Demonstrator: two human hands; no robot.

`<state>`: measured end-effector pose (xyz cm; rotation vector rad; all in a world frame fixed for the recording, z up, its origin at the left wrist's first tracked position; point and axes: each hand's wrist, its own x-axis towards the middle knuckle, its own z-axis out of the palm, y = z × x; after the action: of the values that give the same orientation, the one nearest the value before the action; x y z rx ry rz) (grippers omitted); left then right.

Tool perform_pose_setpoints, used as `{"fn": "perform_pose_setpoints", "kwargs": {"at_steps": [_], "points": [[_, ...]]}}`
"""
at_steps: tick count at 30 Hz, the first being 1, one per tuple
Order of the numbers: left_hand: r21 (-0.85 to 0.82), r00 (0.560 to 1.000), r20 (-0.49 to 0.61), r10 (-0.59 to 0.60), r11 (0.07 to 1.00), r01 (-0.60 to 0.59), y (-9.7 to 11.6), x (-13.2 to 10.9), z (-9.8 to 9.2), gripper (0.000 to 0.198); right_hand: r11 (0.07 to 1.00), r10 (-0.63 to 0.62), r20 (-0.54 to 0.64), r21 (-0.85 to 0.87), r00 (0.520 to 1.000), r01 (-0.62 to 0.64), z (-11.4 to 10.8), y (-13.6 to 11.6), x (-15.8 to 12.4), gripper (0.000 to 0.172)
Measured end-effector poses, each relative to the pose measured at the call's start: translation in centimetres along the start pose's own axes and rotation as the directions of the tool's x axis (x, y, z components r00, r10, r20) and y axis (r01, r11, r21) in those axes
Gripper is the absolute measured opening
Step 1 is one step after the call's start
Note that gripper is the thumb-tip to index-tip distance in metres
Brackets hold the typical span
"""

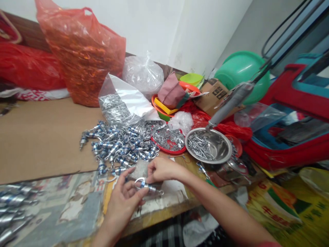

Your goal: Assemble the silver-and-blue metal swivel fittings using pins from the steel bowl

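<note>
My left hand [122,193] grips a small silver metal piece [151,188] with a blue band, a curved hook at one end and a little ring at the other. Right at its hook end, my right hand [163,169] is closed in a pinch; whatever sits between those fingertips is too small to make out. Behind both hands stands a greyish translucent block [141,168]. Just beyond lies a heap of similar silver and blue hooked pieces [123,144]. A pale sheet [174,192] lies under the hands on the wooden table edge [151,221].
A steel bowl [223,149] of metal pins and a red tray [169,151] of small metal parts stand behind the right hand. A grey-handled lever [231,103] slants over the bowl. More silver pieces [15,202] lie at left. An orange bag [87,65] stands at the back.
</note>
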<state>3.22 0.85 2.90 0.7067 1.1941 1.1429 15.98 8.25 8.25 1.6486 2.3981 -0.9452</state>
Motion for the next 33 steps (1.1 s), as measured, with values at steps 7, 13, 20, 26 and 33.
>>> {"fn": "perform_pose_setpoints", "kwargs": {"at_steps": [7,13,20,26,33], "points": [[0.022,1.0,0.017,0.005,1.0,-0.005,0.0,0.0,0.0,0.075,0.999,-0.004,0.077,-0.049,0.997,0.007,-0.9,-0.8,1.6,0.01],[0.007,1.0,-0.019,0.003,1.0,-0.002,0.1,-0.1,0.2,0.073,0.957,0.024,-0.535,0.258,0.845,0.136,2.3,4.7,-2.6,0.019],[0.016,0.999,-0.04,0.014,1.0,-0.013,-0.2,0.1,0.0,0.074,0.995,0.063,-0.552,-0.028,0.832,-0.094,5.7,11.0,-5.7,0.023],[0.005,0.999,-0.033,0.031,1.0,-0.031,-0.3,0.1,-0.2,0.075,0.987,-0.122,-0.662,-0.003,0.739,0.16,3.9,6.8,-7.6,0.028],[-0.007,1.0,0.011,0.014,1.0,-0.014,-0.3,0.4,-0.5,0.08,0.912,-0.407,-0.63,-0.249,0.662,0.325,4.1,4.1,-8.3,0.046]]}}
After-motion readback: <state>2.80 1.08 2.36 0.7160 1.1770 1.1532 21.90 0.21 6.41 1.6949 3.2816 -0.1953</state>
